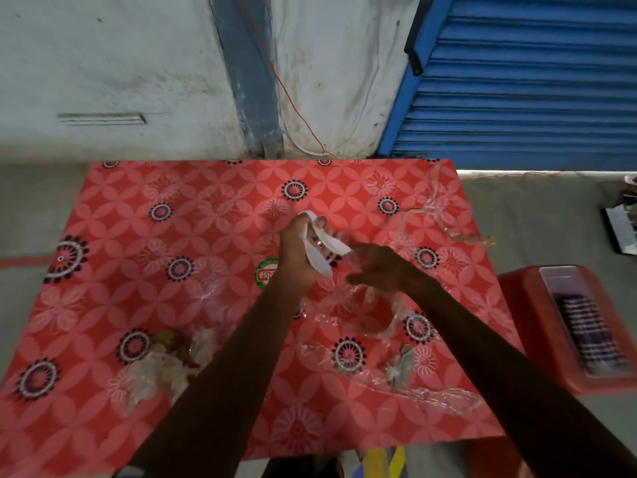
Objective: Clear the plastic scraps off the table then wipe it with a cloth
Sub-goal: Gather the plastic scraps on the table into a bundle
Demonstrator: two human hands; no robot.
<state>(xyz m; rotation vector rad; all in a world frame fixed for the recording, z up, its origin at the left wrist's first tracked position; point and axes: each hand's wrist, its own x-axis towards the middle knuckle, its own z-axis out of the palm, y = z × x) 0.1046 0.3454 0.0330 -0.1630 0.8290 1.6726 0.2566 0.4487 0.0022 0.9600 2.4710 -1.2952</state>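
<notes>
A red table (144,305) with a flower pattern fills the middle of the head view. My left hand (298,257) is over its centre, closed on a white plastic strip (319,251) that loops up and hangs down. Just to its right, my right hand (382,269) is blurred, fingers spread, touching clear plastic scraps (348,305) that trail below both hands. More clear scraps lie at the front left (162,370), the front right (410,384) and the far right corner (437,208).
A red plastic stool (517,315) stands right of the table with a clear box (555,274) and a dark checked cloth (589,336) on it. A stained white wall (120,63) and a blue roller shutter (534,81) lie beyond the table. Grey floor surrounds it.
</notes>
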